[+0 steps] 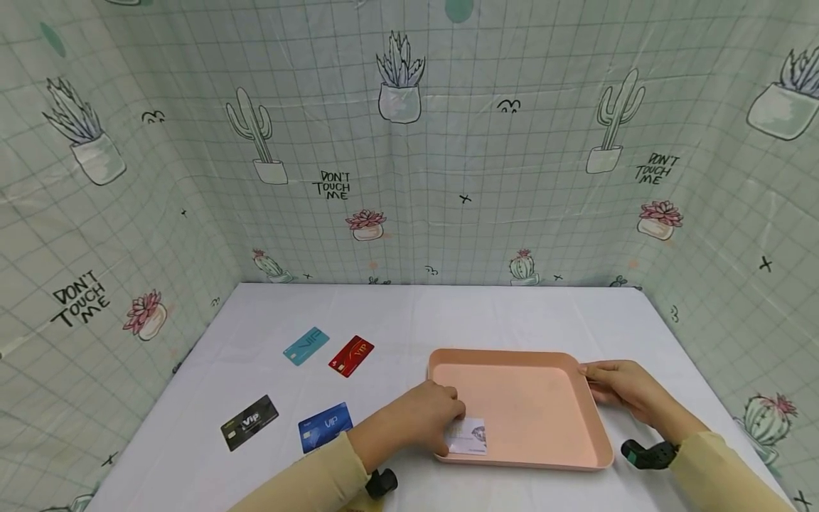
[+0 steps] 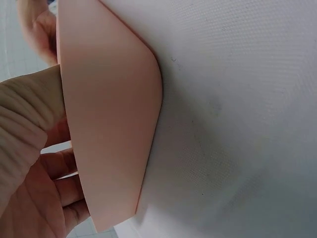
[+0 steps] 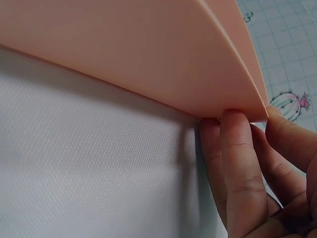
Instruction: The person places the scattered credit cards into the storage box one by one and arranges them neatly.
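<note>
A pink tray (image 1: 531, 405) lies on the white table. Inside its front left corner is a white card (image 1: 470, 437) with a small grey print, partly covered by my left hand (image 1: 419, 419). Thumb and fingers of that hand grip the card's left part from its two sides. In the left wrist view the tray wall (image 2: 109, 114) hides the fingertips and the card. My right hand (image 1: 623, 391) holds the tray's right rim near the back corner; in the right wrist view its thumb is at the rim and the fingers (image 3: 240, 163) press the outer wall.
Left of the tray lie a light blue VIP card (image 1: 306, 346), a red VIP card (image 1: 351, 356), a black VIP card (image 1: 249, 422) and a blue VIP card (image 1: 325, 427), the last close to the left forearm. A patterned cloth (image 1: 409, 156) surrounds the table.
</note>
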Demonstrator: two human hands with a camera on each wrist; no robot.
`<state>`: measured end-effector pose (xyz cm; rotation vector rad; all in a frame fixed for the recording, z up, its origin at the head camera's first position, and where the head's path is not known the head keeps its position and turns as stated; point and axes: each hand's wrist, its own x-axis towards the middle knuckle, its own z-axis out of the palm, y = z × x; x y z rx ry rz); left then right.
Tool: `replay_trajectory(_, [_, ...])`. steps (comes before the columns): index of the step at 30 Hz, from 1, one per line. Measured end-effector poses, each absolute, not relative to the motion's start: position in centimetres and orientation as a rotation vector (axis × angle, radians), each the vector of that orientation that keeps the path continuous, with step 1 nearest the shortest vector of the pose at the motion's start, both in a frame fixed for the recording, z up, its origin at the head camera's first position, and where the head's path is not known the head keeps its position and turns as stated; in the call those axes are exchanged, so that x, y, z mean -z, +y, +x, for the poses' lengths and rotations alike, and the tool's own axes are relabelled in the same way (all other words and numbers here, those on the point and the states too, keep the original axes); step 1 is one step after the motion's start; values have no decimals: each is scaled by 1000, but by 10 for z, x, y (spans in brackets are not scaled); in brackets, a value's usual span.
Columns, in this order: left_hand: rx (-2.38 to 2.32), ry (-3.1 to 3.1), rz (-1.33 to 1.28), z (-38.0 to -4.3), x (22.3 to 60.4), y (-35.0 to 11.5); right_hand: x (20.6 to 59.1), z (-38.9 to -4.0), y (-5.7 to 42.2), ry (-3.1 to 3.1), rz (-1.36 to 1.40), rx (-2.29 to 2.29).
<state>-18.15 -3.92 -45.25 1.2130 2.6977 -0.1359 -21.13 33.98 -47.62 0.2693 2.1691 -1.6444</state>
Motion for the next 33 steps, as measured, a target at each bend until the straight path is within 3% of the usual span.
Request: replay_trajectory(33, [59,2676,1234,-184,458,-42,477,-213,341,2095,242,1683])
